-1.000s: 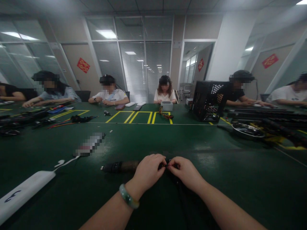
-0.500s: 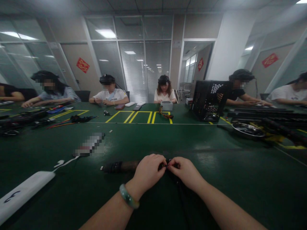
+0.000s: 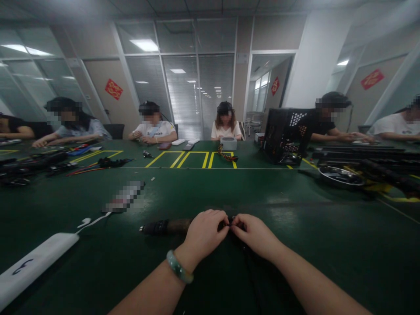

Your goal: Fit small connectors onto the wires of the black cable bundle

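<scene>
My left hand [image 3: 205, 234], with a green bangle on its wrist, and my right hand [image 3: 256, 234] meet at the middle of the green table [image 3: 328, 245]. Both pinch a small dark part [image 3: 230, 224] between the fingertips; I cannot make out what it is. Dark cables [image 3: 252, 275] run from the hands back toward me. A dark rod-like tool [image 3: 164, 227] lies on the table just left of my left hand, its right end hidden behind that hand.
A white power bank [image 3: 33, 267] with a white cable lies at the near left. A pixelated item [image 3: 124, 197] sits beyond it. Several people sit round the far side. A black computer case [image 3: 285, 135] and dark parts [image 3: 361, 164] stand at the right.
Both hands stay pinched together on the small part. The view has tilted slightly, so hands and tool appear a little higher.
</scene>
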A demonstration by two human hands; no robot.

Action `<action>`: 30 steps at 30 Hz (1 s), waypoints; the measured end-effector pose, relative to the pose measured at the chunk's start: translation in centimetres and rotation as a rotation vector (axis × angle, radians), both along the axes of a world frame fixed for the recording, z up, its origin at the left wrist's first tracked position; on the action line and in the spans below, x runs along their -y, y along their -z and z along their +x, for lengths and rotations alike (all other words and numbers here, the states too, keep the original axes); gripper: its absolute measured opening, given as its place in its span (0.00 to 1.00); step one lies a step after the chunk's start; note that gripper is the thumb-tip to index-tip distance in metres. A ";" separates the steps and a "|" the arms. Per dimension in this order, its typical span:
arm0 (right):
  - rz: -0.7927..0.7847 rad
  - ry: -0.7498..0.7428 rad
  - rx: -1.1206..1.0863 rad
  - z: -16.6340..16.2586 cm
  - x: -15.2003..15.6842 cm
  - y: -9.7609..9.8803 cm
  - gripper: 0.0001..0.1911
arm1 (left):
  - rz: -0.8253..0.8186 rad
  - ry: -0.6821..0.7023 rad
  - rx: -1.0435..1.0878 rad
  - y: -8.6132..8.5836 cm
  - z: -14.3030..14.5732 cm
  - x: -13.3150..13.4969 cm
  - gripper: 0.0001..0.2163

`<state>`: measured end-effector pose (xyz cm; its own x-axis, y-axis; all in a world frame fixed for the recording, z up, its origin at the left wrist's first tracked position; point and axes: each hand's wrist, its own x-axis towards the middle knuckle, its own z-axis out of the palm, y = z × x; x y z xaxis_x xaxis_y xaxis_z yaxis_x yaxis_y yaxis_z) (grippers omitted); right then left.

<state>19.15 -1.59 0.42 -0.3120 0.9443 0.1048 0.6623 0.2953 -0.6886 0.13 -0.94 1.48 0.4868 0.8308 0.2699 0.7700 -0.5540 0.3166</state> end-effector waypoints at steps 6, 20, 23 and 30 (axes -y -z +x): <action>0.077 -0.007 0.049 0.1 0.0 0.1 0.07 | 0.001 -0.011 -0.014 -0.3 0.1 0.2 0.03; -0.079 0.068 -0.190 0.2 -0.6 1.3 0.06 | 0.009 0.004 0.006 -0.1 0.1 0.1 0.03; -0.090 0.062 -0.204 0.2 -0.5 1.3 0.05 | 0.015 0.016 0.014 0.0 0.0 0.1 0.03; -0.067 0.036 -0.201 0.2 -0.5 1.3 0.05 | -0.006 0.013 0.022 0.0 0.0 0.0 0.05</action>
<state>19.30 -1.09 -0.93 -0.2570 0.9614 0.0982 0.5186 0.2229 -0.8255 0.14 -0.92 1.46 0.4912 0.8263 0.2757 0.7557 -0.5616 0.3368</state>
